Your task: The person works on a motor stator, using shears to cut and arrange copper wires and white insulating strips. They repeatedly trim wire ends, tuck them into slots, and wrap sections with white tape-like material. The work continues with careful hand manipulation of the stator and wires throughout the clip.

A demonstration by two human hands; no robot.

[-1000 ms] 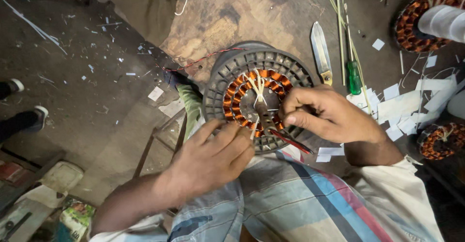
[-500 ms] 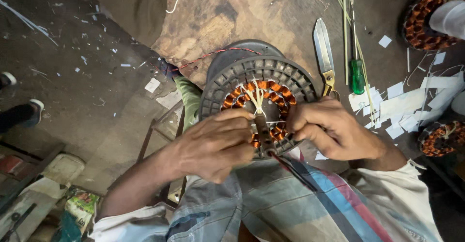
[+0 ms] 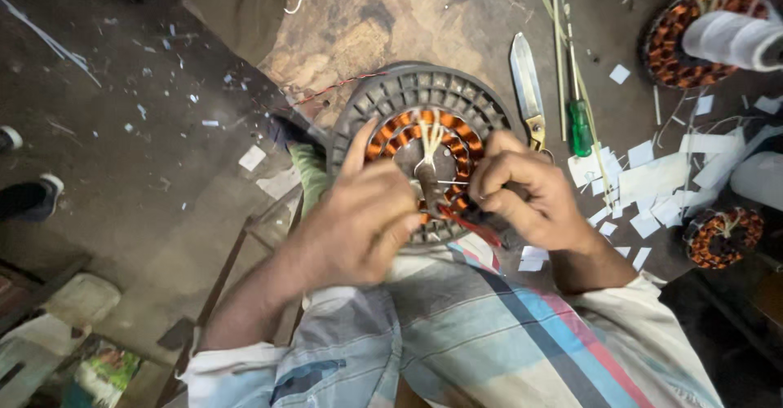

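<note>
A round dark fan motor housing (image 3: 408, 90) with a ring of copper windings (image 3: 424, 122) rests against my lap. Pale wire leads fan out from its centre. My left hand (image 3: 363, 220) lies over the lower left of the windings, fingers curled, index finger pointing up along the ring. My right hand (image 3: 526, 192) presses on the lower right of the ring, fingers pinched around a thin red wire (image 3: 469, 224) that runs out below the hands. The lower part of the windings is hidden by both hands.
A long metal blade (image 3: 526, 82) and a green-handled screwdriver (image 3: 579, 126) lie right of the housing among white paper scraps (image 3: 652, 184). Two more copper-wound stators sit at the right, one at top (image 3: 677, 45) and one lower (image 3: 722, 237). A person's shoe (image 3: 33, 196) is at far left.
My left hand has slid up from below onto the windings, next to my right hand. The view has shifted slightly.
</note>
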